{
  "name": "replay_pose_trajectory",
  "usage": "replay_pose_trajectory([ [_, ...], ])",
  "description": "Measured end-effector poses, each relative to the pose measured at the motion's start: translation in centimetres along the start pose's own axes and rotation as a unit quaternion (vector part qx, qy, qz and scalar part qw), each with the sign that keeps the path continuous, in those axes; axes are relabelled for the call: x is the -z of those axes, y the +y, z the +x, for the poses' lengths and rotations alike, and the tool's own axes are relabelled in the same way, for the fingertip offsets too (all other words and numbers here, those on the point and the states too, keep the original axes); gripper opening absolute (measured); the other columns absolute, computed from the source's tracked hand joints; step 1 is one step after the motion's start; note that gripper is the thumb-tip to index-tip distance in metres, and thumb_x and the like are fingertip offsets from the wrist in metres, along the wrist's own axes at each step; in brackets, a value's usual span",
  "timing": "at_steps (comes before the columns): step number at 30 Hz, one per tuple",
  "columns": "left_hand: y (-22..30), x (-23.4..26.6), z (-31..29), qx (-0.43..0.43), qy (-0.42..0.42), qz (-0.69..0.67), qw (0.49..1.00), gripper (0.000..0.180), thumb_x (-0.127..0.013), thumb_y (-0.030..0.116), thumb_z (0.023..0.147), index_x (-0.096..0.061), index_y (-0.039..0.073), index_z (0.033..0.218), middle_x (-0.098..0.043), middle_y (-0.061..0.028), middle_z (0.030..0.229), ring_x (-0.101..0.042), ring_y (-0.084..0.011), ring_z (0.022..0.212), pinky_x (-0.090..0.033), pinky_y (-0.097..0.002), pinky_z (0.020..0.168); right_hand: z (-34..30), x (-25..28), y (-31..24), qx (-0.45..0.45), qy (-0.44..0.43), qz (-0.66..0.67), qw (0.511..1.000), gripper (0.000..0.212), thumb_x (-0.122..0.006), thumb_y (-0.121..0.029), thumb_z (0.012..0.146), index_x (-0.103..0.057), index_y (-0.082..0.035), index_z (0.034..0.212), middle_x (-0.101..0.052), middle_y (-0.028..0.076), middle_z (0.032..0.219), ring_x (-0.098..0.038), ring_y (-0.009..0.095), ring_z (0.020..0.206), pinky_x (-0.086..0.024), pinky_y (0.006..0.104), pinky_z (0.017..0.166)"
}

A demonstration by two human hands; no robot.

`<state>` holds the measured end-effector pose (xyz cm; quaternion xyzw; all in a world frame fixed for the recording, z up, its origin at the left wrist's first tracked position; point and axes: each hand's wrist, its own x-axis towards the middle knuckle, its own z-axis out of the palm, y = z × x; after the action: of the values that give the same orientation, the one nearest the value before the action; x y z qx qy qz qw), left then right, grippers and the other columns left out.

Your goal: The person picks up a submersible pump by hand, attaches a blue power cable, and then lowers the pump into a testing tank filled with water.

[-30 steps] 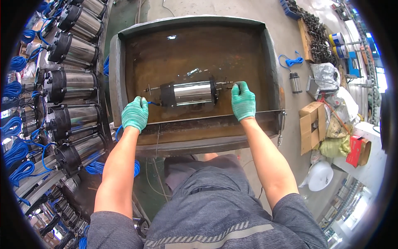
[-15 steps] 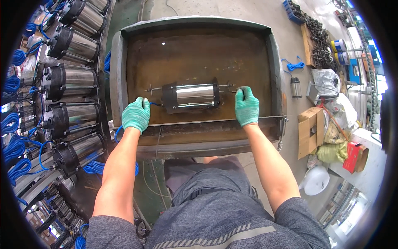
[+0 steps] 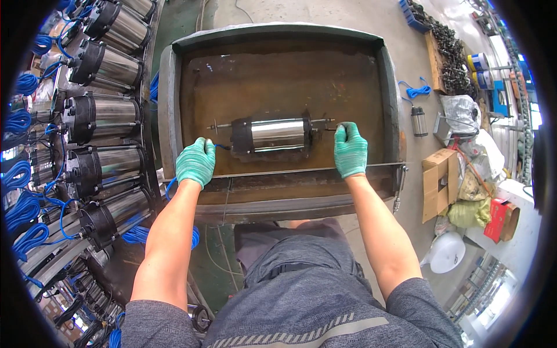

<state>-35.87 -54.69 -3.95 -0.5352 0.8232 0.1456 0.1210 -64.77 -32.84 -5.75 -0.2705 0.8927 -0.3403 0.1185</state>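
A silver pump motor (image 3: 278,136) with black ends lies on its side, partly in the brown water of a metal tank (image 3: 170,104). Thin rods stick out at both of its ends. My left hand (image 3: 196,162), in a green knit glove, is closed at the motor's left, with a blue cable (image 3: 222,146) running from the motor to its fingers. My right hand (image 3: 350,151), gloved alike, pinches the tip of a thin rod (image 3: 329,129) at the motor's right. The fingertips partly hide what each hand grips.
A metal bar (image 3: 278,171) crosses the tank's near side. Several similar motors (image 3: 104,116) with coiled blue cables line a rack at left. On the right floor stand a small motor (image 3: 418,122), a cardboard box (image 3: 440,182) and a white round lid (image 3: 447,253).
The whole view has shifted slightly. Light patches and specks on the water surface look different. Both hands keep their places beside the motor.
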Motion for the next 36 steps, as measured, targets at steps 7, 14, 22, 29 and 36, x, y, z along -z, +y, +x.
replay_pose_trajectory([
  [7,0.15,0.23,-0.08,0.002,-0.002,-0.017,1.0,0.042,-0.043,0.038,0.103,-0.068,0.004,0.105,-0.07,-0.026,0.093,-0.066,-0.0462,0.091,-0.051,-0.0546,0.083,-0.09,0.05,-0.08,-0.008,-0.001,-0.001,1.0,0.016,-0.059,-0.021,0.099,-0.065,-0.006,0.1,-0.066,0.02,0.075,-0.065,0.033,0.063,-0.051,0.0404,0.062],
  [14,0.11,0.16,-0.09,0.002,0.0,-0.007,1.0,0.04,-0.042,0.038,0.104,-0.067,0.006,0.103,-0.07,-0.0245,0.091,-0.067,-0.0449,0.09,-0.052,-0.0539,0.083,-0.07,-0.18,0.2,0.007,0.007,0.011,1.0,0.015,-0.059,-0.024,0.099,-0.064,-0.01,0.1,-0.067,0.019,0.073,-0.067,0.04,0.068,-0.051,0.0458,0.061],
  [22,-0.06,-0.14,0.01,-0.002,0.005,-0.003,1.0,0.038,-0.042,0.038,0.103,-0.066,0.008,0.101,-0.07,-0.0238,0.089,-0.067,-0.0448,0.088,-0.052,-0.0544,0.081,-0.04,-0.03,-0.05,0.006,0.011,0.005,1.0,0.015,-0.059,-0.024,0.099,-0.064,-0.01,0.1,-0.067,0.018,0.071,-0.067,0.039,0.067,-0.051,0.045,0.061],
  [29,-0.1,-0.15,0.14,0.002,-0.004,-0.002,1.0,0.04,-0.042,0.038,0.103,-0.066,0.007,0.1,-0.07,-0.0242,0.09,-0.067,-0.0448,0.088,-0.052,-0.0545,0.081,-0.02,0.14,-0.28,-0.018,-0.003,0.009,1.0,0.017,-0.059,-0.021,0.1,-0.066,-0.006,0.1,-0.068,0.022,0.079,-0.067,0.036,0.068,-0.052,0.0419,0.064],
  [36,0.01,-0.05,0.08,0.002,-0.003,-0.002,1.0,0.04,-0.041,0.038,0.104,-0.066,0.007,0.1,-0.07,-0.0241,0.091,-0.067,-0.0448,0.089,-0.052,-0.0543,0.082,-0.06,-0.05,-0.07,-0.004,0.008,0.004,1.0,0.017,-0.059,-0.021,0.1,-0.066,-0.006,0.1,-0.068,0.021,0.079,-0.067,0.036,0.068,-0.052,0.0417,0.064],
])
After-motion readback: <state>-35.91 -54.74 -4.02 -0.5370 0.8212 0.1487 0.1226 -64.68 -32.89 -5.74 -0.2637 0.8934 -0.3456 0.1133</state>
